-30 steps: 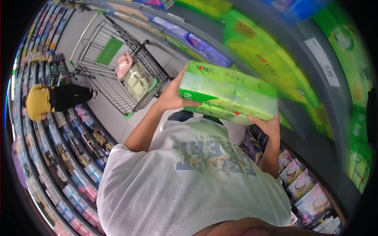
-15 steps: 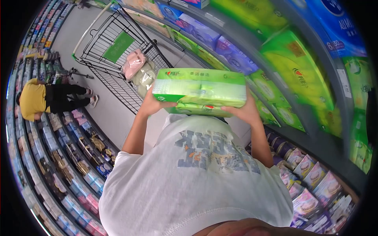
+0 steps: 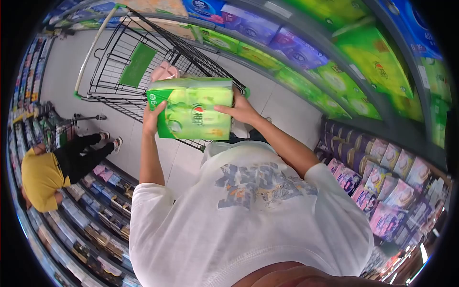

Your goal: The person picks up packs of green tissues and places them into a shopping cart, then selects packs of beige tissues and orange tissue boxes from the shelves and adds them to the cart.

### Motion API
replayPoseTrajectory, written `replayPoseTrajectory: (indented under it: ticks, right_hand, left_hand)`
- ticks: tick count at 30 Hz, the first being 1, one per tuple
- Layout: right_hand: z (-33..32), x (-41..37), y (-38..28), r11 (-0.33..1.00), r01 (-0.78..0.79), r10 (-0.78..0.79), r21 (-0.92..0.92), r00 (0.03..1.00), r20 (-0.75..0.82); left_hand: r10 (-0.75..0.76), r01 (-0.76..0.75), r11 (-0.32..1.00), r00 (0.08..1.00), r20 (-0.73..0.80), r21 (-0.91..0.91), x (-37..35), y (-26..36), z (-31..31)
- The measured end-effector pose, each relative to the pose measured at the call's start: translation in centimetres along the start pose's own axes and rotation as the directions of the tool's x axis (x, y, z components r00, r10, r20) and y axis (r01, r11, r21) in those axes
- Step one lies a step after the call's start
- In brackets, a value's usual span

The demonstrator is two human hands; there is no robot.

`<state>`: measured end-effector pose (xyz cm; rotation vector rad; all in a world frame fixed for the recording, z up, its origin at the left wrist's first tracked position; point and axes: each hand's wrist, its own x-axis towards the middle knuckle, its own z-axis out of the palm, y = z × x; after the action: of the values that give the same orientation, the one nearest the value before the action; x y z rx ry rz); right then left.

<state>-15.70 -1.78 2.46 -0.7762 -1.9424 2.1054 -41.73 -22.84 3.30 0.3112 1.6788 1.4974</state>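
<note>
A person [image 3: 45, 179] in a yellow top and black trousers is at the far left, beside a long shelf [image 3: 76, 234] of small packets, its rows bowed by the lens. Pale, smooth floor [image 3: 60, 81] separates them from the cart [image 3: 203, 60], built of black wire with a light handle and a green panel [image 3: 137, 66]. A shiny pink bundle [image 3: 165, 71] lies inside.

The left hand [image 3: 150, 119] grips the pack [image 3: 196, 115] by its left edge, thumb spread over the front, other fingers mostly hidden behind. The pack, boxy, green and glossy, is slightly blurred and blocks part of the cart from view. Both hands hold it up in front of the body, above the white shirt [image 3: 248, 210], whose soft cloth is creased and printed with faded lettering. The right hand [image 3: 244, 111] clasps the right edge, thumb across the front; its remaining fingers are largely out of sight.

Beyond are plastic-wrapped purple packs [image 3: 251, 23] and bulky green packs [image 3: 377, 62] on grey shelving. Pink packs [image 3: 399, 193] stand in slanting rows at lower right.
</note>
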Motion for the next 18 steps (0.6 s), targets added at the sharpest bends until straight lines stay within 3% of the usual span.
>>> replayPoseTrajectory:
  ticks: [1, 5, 7, 8, 11, 15, 17, 18]
  right_hand:
    - [0.9, 0.0, 0.6, 1.000, -0.008, 0.008, 0.002, 1.000, -0.022]
    - [3.1, 0.5, 4.0, 0.997, -0.073, 0.072, -0.023, 0.997, -0.021]
    - [3.6, 0.4, 4.5, 0.989, -0.138, 0.139, -0.044, 0.990, 0.005]
    - [3.3, 0.6, 4.7, 0.956, -0.293, 0.283, 0.025, 0.941, 0.187]
    - [4.3, 1.2, 6.4, 0.942, -0.327, 0.318, 0.077, 0.942, 0.110]
    - [4.8, 1.3, 8.1, 0.937, -0.337, 0.322, 0.095, 0.936, 0.145]
    - [5.8, 0.0, 9.5, 0.967, -0.221, 0.195, 0.129, 0.963, 0.188]
    - [6.1, -0.2, 10.6, 0.936, -0.349, 0.348, -0.040, 0.904, 0.247]
  left_hand:
    - [-0.086, 0.087, 0.996, 0.996, -0.028, 0.024, 0.9, -0.4, -1.1]
    - [-0.137, 0.131, 0.981, 0.990, 0.030, 0.142, 4.3, -1.8, -2.5]
    - [-0.140, 0.129, 0.977, 0.988, 0.058, 0.168, 5.8, -2.7, -2.3]
    - [-0.110, 0.096, 0.977, 0.992, 0.065, 0.192, 6.4, -3.2, -2.2]
    - [-0.064, 0.039, 0.976, 0.992, 0.108, 0.216, 8.9, -6.5, -3.0]
    - [-0.063, 0.037, 0.936, 0.996, 0.062, 0.351, 10.0, -9.5, -3.8]
    - [0.003, -0.056, 0.864, 0.994, 0.106, 0.500, 12.4, -15.8, -6.4]
    - [-0.066, 0.015, 0.885, 0.993, 0.095, 0.465, 10.4, -14.9, -4.4]
